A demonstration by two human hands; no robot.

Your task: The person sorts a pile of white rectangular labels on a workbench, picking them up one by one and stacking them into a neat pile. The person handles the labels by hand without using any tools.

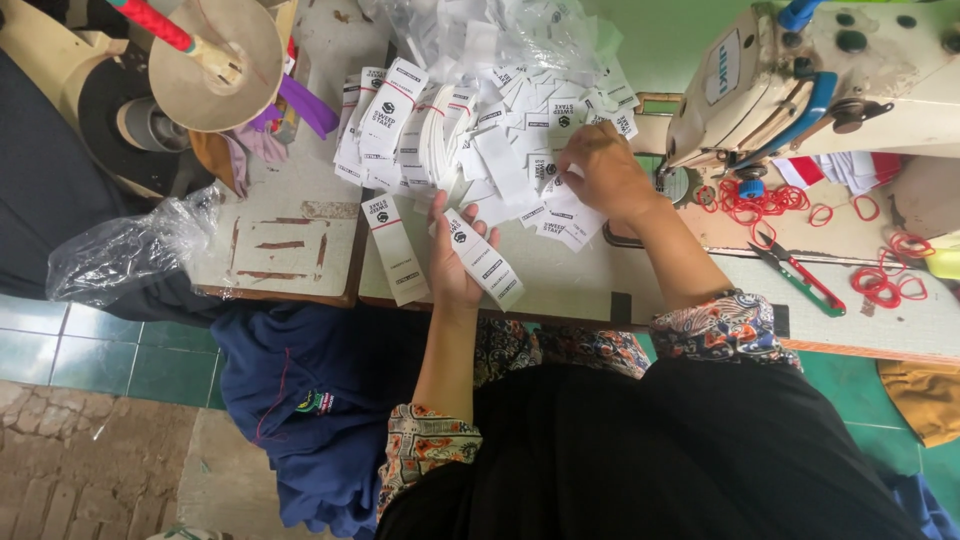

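Seen from above, a person in a black top with patterned floral cuffs reaches both forearms forward over a worktable [600,285]. The left hand [452,262] is nearest, palm down, wrist straight, its fingers pinched around a long white label [483,258] with black print that angles down to the right across the table edge. Just left of it another narrow white strip [395,250] lies flat and alone on the table. The right hand [605,172] reaches farther, wrist bent slightly, fingers curled down and pressing into a loose pile [480,120] of the same small labels; whether it grips one cannot be told. The labels look thin, smooth and rectangular, some bundled in stacks, overlapping in a wide heap. To the right lie red-handled snips [797,276] and scattered red rubber bands [765,203], thin and looped. Beyond them stands a cream sewing machine [800,75] with blue knobs. Far left, a crumpled clear plastic bag [125,250] hangs off the table, and a tan cardboard cone [215,65] sits at the back.
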